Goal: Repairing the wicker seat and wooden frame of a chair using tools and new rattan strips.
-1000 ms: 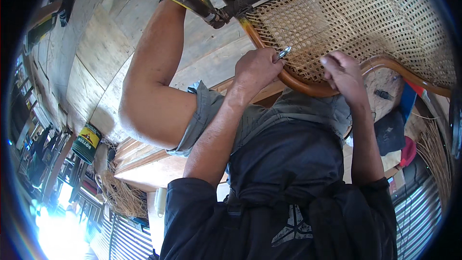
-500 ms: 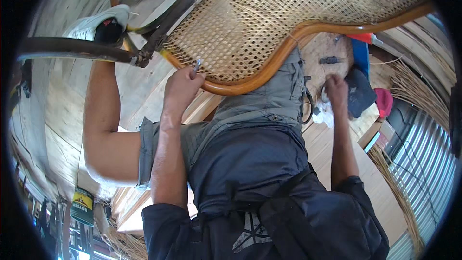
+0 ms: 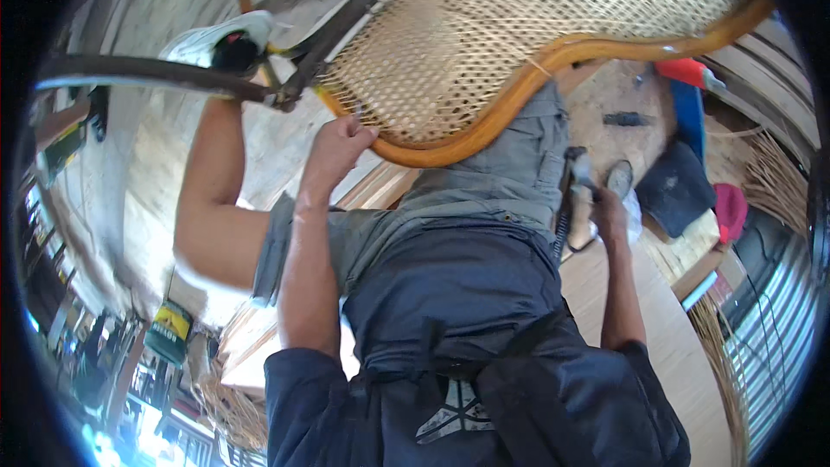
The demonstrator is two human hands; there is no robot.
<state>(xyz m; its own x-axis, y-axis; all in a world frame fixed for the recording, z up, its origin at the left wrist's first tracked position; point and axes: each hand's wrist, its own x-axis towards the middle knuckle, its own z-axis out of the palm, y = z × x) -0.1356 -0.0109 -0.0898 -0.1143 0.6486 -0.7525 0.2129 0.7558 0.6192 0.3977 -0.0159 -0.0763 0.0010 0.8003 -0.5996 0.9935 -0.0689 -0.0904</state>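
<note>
My left hand point(image 3: 337, 151) is closed in a pinch at the near left edge of a woven cane panel point(image 3: 484, 43), against its curved, varnished rattan frame point(image 3: 450, 156). A thin metal pin stands up from these fingers, its tip blurred. The frame lies across my lap. To the right, my right hand point(image 3: 610, 213) is closed around what looks like a hammer point(image 3: 579, 164), its grey head beside my thigh, smeared by motion. Near that hand are a rounded grey object point(image 3: 619, 175) and a white plastic bag point(image 3: 634, 214).
A dark cloth-like piece point(image 3: 674, 190), a crimson cloth point(image 3: 731, 210) and a red-orange bottle point(image 3: 687, 72) lie at right. Bundles of cane strips point(image 3: 774, 177) are beyond. A dark curved bar point(image 3: 164, 78) crosses at left. A green and yellow can point(image 3: 169, 333) stands lower left.
My right hand has moved down and toward my thigh, and the hammer-like tool now shows in it. The left hand stays at the frame. The whole view has shifted slightly.
</note>
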